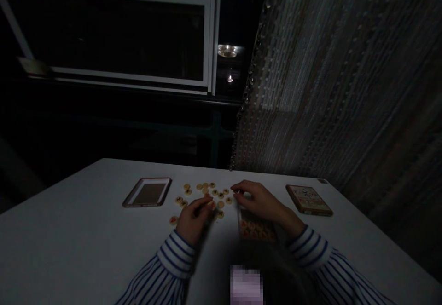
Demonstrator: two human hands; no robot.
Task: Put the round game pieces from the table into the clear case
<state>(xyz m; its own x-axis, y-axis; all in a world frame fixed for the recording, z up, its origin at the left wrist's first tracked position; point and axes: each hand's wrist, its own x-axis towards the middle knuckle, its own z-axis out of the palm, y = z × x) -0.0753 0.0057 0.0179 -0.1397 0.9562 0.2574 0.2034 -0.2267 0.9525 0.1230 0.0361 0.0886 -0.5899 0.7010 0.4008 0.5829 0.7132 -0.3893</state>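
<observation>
Several small round yellow game pieces [210, 192] with red marks lie scattered on a white table [86, 231]. My left hand [195, 220] rests among them with fingers curled, fingertips pinched on a piece near the middle of the pile. My right hand [260, 201] reaches over the pile's right side, fingers bent and tips close together at a piece. Under my right wrist sits a small tray [257, 229] with pieces set in rows. Both arms wear blue-and-white striped sleeves. The scene is dim.
An open box half [148, 192] with a red rim lies left of the pieces. A printed box lid [309, 199] lies at the right near the table edge. A beaded curtain [338, 89] hangs behind on the right; a dark window [110, 38] is behind.
</observation>
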